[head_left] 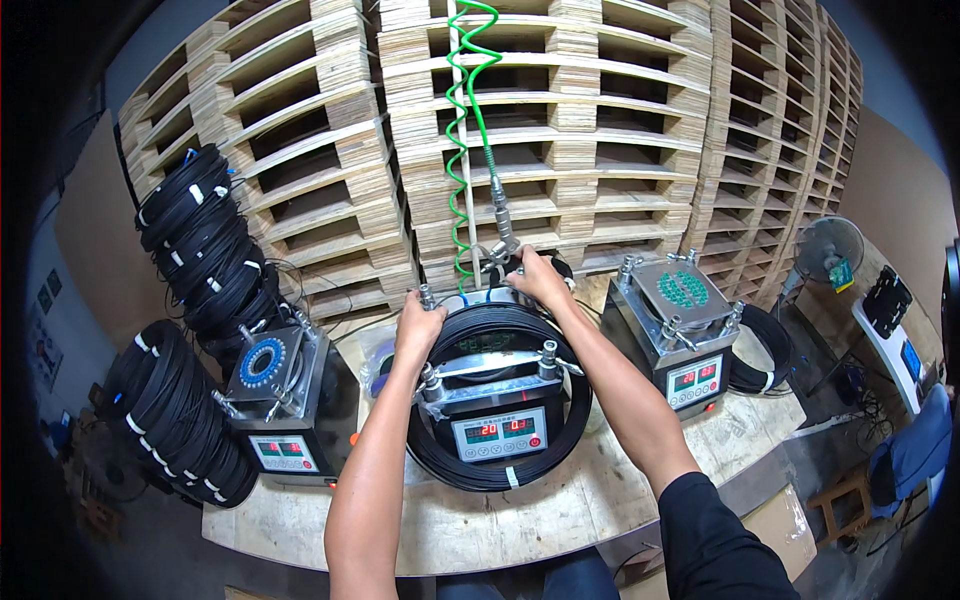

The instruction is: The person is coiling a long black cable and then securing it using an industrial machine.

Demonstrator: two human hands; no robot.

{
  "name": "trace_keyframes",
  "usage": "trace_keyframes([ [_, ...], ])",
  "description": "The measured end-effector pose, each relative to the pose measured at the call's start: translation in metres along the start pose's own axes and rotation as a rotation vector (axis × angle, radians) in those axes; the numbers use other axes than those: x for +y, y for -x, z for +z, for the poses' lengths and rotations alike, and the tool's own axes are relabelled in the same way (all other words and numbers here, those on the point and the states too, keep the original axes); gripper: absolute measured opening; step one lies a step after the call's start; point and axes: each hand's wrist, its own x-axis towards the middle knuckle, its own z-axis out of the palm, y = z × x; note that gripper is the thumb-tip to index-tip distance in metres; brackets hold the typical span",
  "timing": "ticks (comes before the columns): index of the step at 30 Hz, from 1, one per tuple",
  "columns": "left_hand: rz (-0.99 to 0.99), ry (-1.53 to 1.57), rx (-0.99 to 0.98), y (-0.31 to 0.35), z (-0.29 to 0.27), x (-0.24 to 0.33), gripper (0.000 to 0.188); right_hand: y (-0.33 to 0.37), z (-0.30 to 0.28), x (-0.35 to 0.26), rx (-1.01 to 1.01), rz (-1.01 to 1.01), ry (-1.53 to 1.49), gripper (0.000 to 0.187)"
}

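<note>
My left hand (418,325) is closed at a metal clamp knob (427,297) on the back left of the middle polishing machine (499,436). My right hand (541,279) is closed at the back right, its fingers against metal parts by the air gun (503,240); what exactly they grip is hidden. From the air gun a green coiled hose (481,110) runs upward. A black cable coil (575,420) surrounds the machine. Across the machine's top lies a shiny metal plate (490,364), with front clamp knobs (548,360) at its corners.
Similar machines stand left (281,452) and right (693,380) on the wooden table (600,500). Stacked black cable coils (175,420) rise at the left. Wooden pallets (560,120) are piled behind. A fan (829,248) and another person's blue sleeve (915,445) show at the right.
</note>
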Motion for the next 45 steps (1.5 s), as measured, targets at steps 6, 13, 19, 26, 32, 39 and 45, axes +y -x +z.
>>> trace_keyframes([
  [6, 0.011, -0.028, -0.020, 0.004, 0.024, 0.027, 0.073, -0.041, -0.012, 0.044, -0.241, -0.177, -0.180, 0.030],
  [13, 0.215, 0.046, 0.103, 0.016, -0.001, 0.023, 0.075, 0.008, -0.041, -0.002, 0.031, -0.031, -0.241, 0.028],
  [19, 0.165, 0.569, 0.049, 0.000, -0.005, 0.015, 0.069, 0.096, -0.022, -0.032, 0.260, -0.089, -0.275, 0.041],
  [26, -0.439, 0.712, -0.270, -0.063, -0.010, -0.063, 0.037, 0.113, -0.037, -0.049, 0.287, 0.114, -0.124, 0.040],
  [32, -0.293, 1.126, -0.269, -0.083, 0.029, -0.093, 0.023, 0.106, -0.025, -0.045, 0.288, 0.050, -0.164, 0.034],
  [39, -0.393, 1.227, -0.330, -0.085, 0.043, -0.078, 0.020, 0.107, -0.038, -0.040, 0.284, 0.042, -0.170, 0.032],
  [45, -0.375, 1.081, -0.134, -0.089, 0.033, -0.059, 0.023, 0.109, -0.036, -0.043, 0.307, 0.021, -0.180, 0.033],
])
